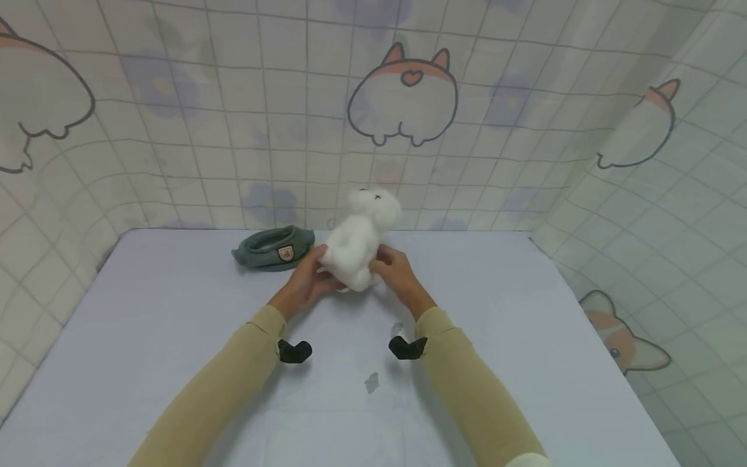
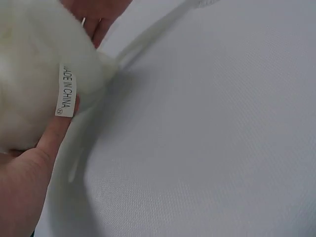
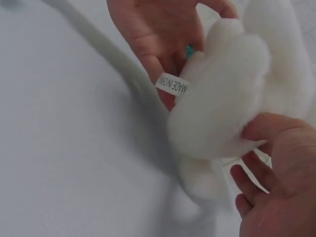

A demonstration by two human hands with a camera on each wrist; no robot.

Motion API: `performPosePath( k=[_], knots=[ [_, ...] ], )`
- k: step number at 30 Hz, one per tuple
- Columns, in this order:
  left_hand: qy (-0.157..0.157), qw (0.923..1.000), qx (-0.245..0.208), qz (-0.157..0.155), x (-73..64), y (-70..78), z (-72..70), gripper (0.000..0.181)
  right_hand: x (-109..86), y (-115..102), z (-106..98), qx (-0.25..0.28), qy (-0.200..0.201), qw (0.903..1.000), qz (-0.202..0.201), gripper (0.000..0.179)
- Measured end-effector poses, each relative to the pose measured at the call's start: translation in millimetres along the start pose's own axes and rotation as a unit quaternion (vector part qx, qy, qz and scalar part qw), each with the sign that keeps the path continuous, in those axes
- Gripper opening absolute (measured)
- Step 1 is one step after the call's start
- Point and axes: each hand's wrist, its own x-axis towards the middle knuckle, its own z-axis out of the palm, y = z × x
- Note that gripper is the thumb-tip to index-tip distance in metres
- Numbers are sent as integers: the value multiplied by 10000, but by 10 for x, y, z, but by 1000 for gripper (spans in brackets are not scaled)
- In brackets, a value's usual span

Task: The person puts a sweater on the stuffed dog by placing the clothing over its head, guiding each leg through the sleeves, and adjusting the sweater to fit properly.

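A white plush toy (image 1: pixel 353 246) with a round head and small dark eye marks is tilted over the far part of the table. My left hand (image 1: pixel 306 282) holds it from the left, thumb at its side and fingers beneath. My right hand (image 1: pixel 399 272) pinches its lower right side; in the right wrist view the thumb (image 3: pixel 271 128) presses into the white fur. A "MADE IN CHINA" label (image 2: pixel 66 91) hangs from the toy near the left fingers. Just left of the left hand lies a grey-green fabric piece (image 1: pixel 271 250) with an opening and a shield-shaped badge.
The white-covered table (image 1: pixel 496 337) spreads around both forearms. A grid-patterned curtain (image 1: pixel 327 123) with corgi drawings rises behind its far edge and along both sides. Black wrist mounts (image 1: pixel 294 351) stick out inward from both sleeves.
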Motion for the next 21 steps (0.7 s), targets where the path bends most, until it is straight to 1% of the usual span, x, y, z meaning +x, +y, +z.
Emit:
performPosePath(
  k=[2, 4, 6, 8, 9, 12, 14, 18, 21],
  knots=[
    [106, 9999, 82, 63, -17, 12, 11, 61, -18, -25, -18, -347, 115, 9993, -125, 46],
    [217, 9996, 99, 144, -16, 7, 25, 57, -31, -54, -28, -473, 219, 9985, -137, 41],
    [279, 9993, 103, 242, -4, -6, 30, 55, -38, -91, -28, -398, 201, 9990, -50, 41],
    [319, 9987, 148, 360, 7, -20, 37, 54, -50, -136, -26, -207, 106, 9997, 103, 46],
    [345, 9984, 174, 418, 29, -42, 29, 54, -60, -161, -26, -79, 22, 9998, 182, 50],
    [373, 9976, 232, 537, 28, -46, 52, 54, -92, -207, -45, 155, -290, 9985, 435, 66],
    [421, 9972, 254, 565, 12, -32, 58, 52, -107, -229, -50, 200, -536, 9971, 510, 73],
    [456, 9972, 241, 537, -5, -10, 69, 53, -123, -233, -68, 260, -1062, 9928, 479, 75],
    [382, 9966, 554, 484, -19, 4, 79, 56, -131, -230, -77, 330, -1217, 9912, 402, 74]
  ],
)
